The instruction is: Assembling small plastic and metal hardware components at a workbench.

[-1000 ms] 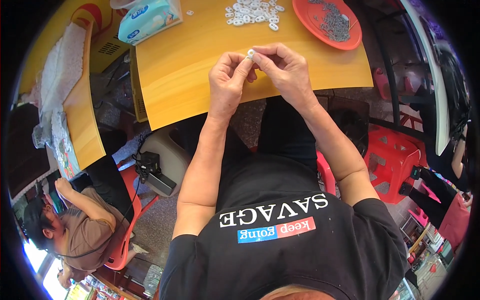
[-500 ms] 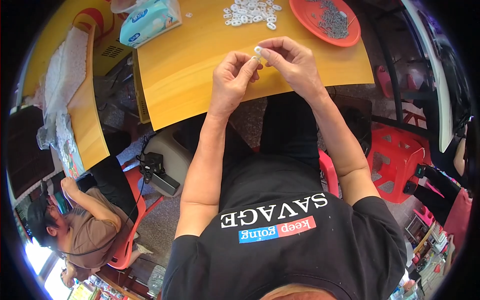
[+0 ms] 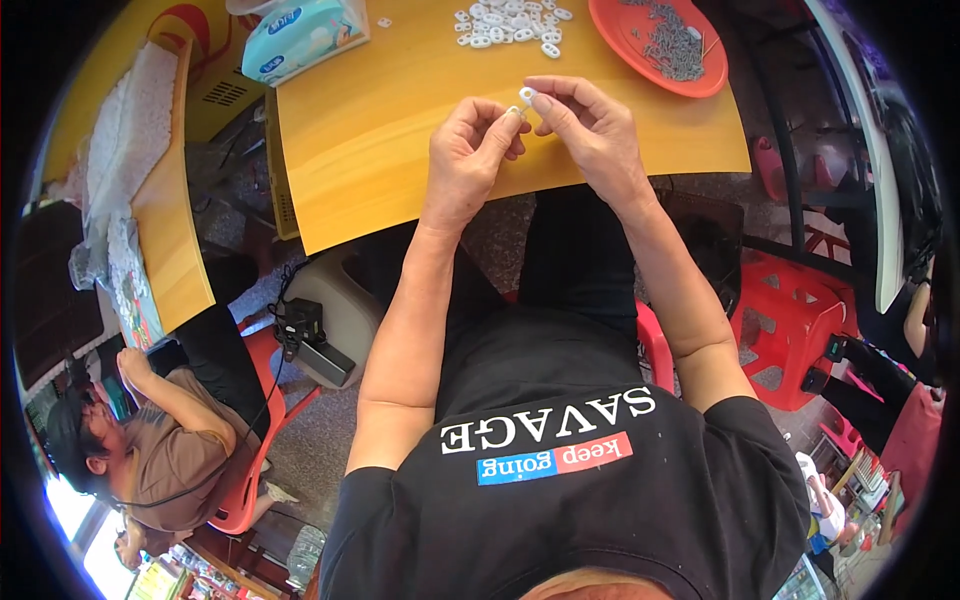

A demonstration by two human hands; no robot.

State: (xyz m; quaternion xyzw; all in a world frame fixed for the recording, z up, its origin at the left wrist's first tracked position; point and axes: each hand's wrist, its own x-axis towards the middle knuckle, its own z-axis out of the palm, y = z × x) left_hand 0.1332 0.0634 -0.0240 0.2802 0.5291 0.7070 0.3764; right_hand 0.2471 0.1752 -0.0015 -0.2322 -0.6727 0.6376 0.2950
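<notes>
Over the near half of a yellow table [image 3: 380, 130], my left hand [image 3: 470, 150] and my right hand [image 3: 590, 130] meet, fingertips together. Between them they pinch a small white plastic piece [image 3: 524, 97]. Whether a second part sits in my left fingers is hidden. Farther back on the table lies a heap of several similar white pieces [image 3: 510, 22]. An orange plate [image 3: 640, 50] at the back right carries a pile of small grey metal parts [image 3: 672, 45].
A pale blue tissue pack [image 3: 300, 30] lies at the table's back left. A second yellow table [image 3: 170, 240] with white material stands to the left, where another person [image 3: 150, 450] sits on a red chair. Red plastic stools [image 3: 790, 310] stand to my right.
Both hands stay together on the white piece; my fingers have shifted slightly on it. The view has drifted a little.
</notes>
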